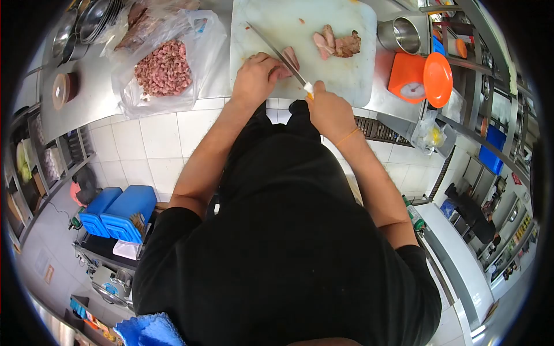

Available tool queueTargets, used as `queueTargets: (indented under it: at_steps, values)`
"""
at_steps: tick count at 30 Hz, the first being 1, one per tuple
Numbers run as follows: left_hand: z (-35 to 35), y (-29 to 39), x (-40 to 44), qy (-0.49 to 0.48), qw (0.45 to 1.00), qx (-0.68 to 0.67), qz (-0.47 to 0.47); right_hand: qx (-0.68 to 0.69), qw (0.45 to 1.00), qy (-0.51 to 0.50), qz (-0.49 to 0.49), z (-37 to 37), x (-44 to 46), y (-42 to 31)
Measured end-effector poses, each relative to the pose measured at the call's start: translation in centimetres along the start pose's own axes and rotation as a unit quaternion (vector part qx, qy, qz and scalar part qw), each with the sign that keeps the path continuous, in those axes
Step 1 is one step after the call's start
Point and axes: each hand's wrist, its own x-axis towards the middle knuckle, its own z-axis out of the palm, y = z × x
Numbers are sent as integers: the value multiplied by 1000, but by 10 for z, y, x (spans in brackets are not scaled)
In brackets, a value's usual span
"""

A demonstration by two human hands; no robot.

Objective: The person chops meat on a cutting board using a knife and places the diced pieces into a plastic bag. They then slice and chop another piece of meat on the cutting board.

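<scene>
My right hand (332,112) is wrapped round the handle of a long knife (276,48), whose blade points to the far left across a white cutting board (254,14). Curled fingers of my left hand (254,76) press on a piece of meat (280,71) close to the board's near edge. The blade lies against or over this meat; I cannot tell how deep it is. Further right on the board are several chunks of meat (325,44), one of them browned.
Left of the board, a plastic bag (206,43) holds diced meat (163,68). A lidded round tub (63,90) and stacked metal bowls (95,20) stand further left. To the right are a metal pot (399,34) and an orange scale (405,75) with an orange plate (438,79).
</scene>
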Motion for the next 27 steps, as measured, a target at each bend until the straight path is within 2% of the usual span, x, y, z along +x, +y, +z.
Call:
queueTargets:
  at_steps: [4, 9, 16, 19, 22, 27]
  values:
    - [5, -2, 0, 8, 1000, -1, 23, 2, 1000, -8, 26, 19, -2, 2]
    - [9, -7, 2, 19, 999, -5, 29, 35, 999, 32, 11, 44, 20, 7]
    - [-1, -10, 9, -6, 999, -1, 34, 36, 998, 49, -4, 38, 40, -3]
    - [-3, 0, 7, -8, 999, -23, -42, 35, 997, 69, -12, 41, 38, -3]
    - [-1, 13, 4, -33, 997, -23, -71, 40, 996, 75, -12, 42, 35, -2]
    - [11, 6, 1, -10, 1000, 3, -17, 33, 998, 52, 8, 42, 30, 0]
